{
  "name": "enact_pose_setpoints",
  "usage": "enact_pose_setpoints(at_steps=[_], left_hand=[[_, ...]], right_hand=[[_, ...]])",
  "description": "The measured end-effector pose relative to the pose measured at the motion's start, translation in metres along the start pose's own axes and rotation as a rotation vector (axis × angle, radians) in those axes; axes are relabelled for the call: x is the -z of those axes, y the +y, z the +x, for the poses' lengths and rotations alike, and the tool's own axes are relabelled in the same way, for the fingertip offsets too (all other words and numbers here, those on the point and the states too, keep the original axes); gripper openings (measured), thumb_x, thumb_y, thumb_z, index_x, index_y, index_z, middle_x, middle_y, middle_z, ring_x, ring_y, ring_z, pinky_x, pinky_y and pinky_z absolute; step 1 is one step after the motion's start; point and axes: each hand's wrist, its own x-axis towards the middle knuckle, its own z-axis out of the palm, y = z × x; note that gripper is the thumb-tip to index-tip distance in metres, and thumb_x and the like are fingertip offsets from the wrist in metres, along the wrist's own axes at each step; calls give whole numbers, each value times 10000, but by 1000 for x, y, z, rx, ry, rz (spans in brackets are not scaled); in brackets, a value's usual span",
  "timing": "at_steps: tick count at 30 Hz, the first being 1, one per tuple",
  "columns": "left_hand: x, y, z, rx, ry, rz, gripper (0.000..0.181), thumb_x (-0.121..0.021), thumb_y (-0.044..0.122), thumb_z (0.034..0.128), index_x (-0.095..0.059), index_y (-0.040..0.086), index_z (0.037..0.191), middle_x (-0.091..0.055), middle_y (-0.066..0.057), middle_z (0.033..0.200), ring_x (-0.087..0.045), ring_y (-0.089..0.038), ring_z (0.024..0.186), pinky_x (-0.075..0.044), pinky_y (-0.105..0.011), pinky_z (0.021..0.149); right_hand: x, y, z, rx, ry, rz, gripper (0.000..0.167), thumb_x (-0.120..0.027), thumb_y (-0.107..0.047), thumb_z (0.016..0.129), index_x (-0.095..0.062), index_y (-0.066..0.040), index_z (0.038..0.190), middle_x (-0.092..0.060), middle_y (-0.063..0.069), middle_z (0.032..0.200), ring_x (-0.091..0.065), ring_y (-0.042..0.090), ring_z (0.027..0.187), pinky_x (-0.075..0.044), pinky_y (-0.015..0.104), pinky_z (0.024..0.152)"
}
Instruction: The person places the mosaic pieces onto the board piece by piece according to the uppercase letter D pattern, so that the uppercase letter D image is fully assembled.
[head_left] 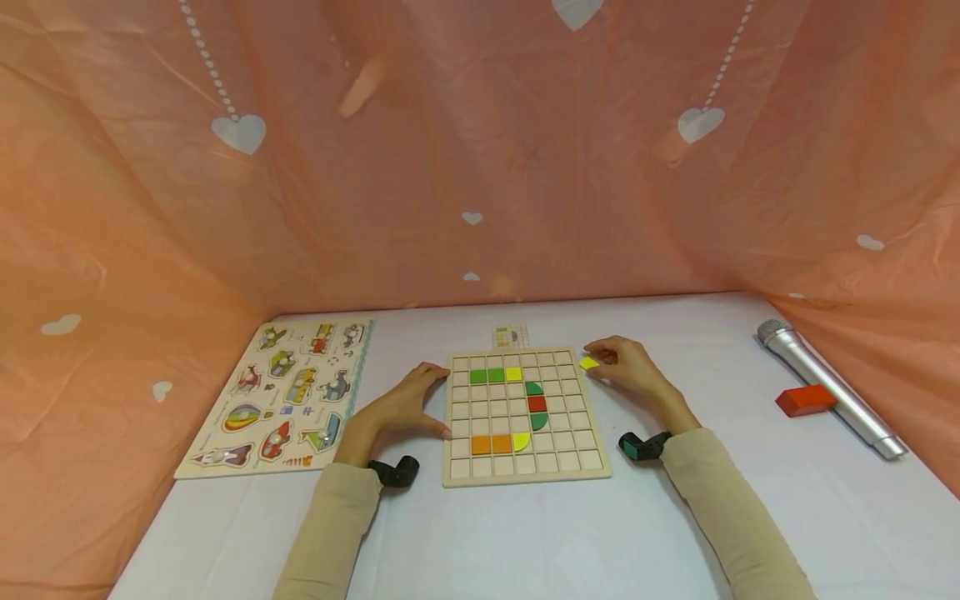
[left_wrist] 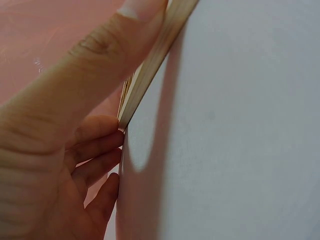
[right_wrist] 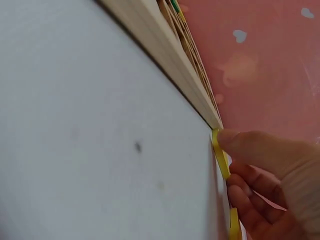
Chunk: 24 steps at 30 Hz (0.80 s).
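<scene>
A wooden grid board point(head_left: 527, 482) lies on the table with green, yellow, red and orange tiles in some squares. My left hand point(head_left: 405, 404) is spread along the board's left edge, thumb and fingertips touching its side; the left wrist view shows the thumb point(left_wrist: 95, 60) against the wood. Just off the board's upper right edge, my right hand point(head_left: 628, 367) pinches a yellow tile point(head_left: 588, 363) between thumb and fingers. In the right wrist view that yellow tile point(right_wrist: 220, 155) stands near the board's corner. A second yellow piece point(right_wrist: 234, 225) shows below the fingers there.
A small pattern card point(head_left: 512, 336) lies behind the board. To the left is a wooden picture puzzle point(head_left: 281, 396) with vehicle pieces. At the right lie a silver microphone point(head_left: 840, 396) and a red block point(head_left: 805, 401). A pink curtain point(head_left: 480, 167) hangs behind the table.
</scene>
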Motion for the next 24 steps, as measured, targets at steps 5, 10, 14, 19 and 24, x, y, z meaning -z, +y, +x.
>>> enact_pose_setpoints(at_steps=[5, 10, 14, 19, 24], left_hand=[[0, 1, -1, -2, 3, -10, 1002, -858, 379, 614, -362, -15, 1390, -372, -159, 1378, -334, -298, 1300, -277, -434, 1103], [0, 1, -1, 0, 2, -12, 1002, -857, 382, 615, -361, -10, 1393, -368, -160, 1384, -331, -300, 1304, -281, -438, 1101], [0, 2, -1, 7, -1, -10, 999, -856, 382, 618, -360, -2, 1395, -369, -158, 1385, -331, -300, 1305, -282, -438, 1100], [-1, 2, -1, 3, -1, 0, 992, -854, 377, 624, -361, -6, 1393, -374, -156, 1378, -338, -296, 1301, -283, -431, 1101], [0, 1, -1, -1, 3, -3, 994, -858, 371, 619, -362, -13, 1391, -374, -161, 1375, -338, -299, 1300, -277, -430, 1104]], right_hand=[[-3, 1, 3, 36, 6, -36, 320, -726, -65, 788, -655, 54, 1076, -616, 178, 1014, -587, 279, 909, -502, 371, 789], [-4, 1, 4, 70, 7, -79, 298, -687, -4, 785, -653, 62, 1074, -616, 183, 989, -563, 263, 863, -478, 344, 746], [-3, 2, 3, 92, 28, -133, 331, -698, -37, 786, -637, 76, 1091, -605, 199, 997, -560, 291, 886, -479, 407, 773], [-2, 2, 2, 90, 40, -160, 265, -724, -93, 794, -672, 46, 1014, -609, 150, 917, -537, 247, 817, -457, 366, 726], [2, -5, 3, 56, 29, -160, 236, -714, -103, 811, -683, 33, 1001, -611, 115, 878, -540, 205, 784, -458, 323, 700]])
